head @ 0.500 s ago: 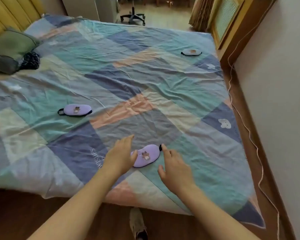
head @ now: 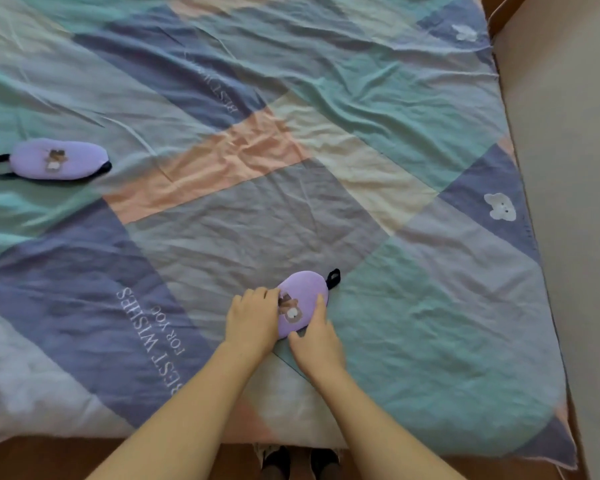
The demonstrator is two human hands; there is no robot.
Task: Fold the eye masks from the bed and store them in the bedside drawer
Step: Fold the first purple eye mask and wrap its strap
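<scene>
A: Fingers (head: 321, 301) of right hand (head: 317, 341) lie pressed flat on the near eye mask (head: 303, 303); left hand (head: 253, 318) curls over its 9 o'clock end, likely pinning it for folding.

B: Pose?

A: Both forearms reach forward, palms down. Mask sits on the quilt (head: 257, 220) at 6 o'clock. Second eye mask (head: 54, 159) at 10 o'clock, untouched.

eye mask (head: 303, 299) — soft matt cloth | quilt (head: 257, 209) — creased matt cotton-like fabric
</scene>
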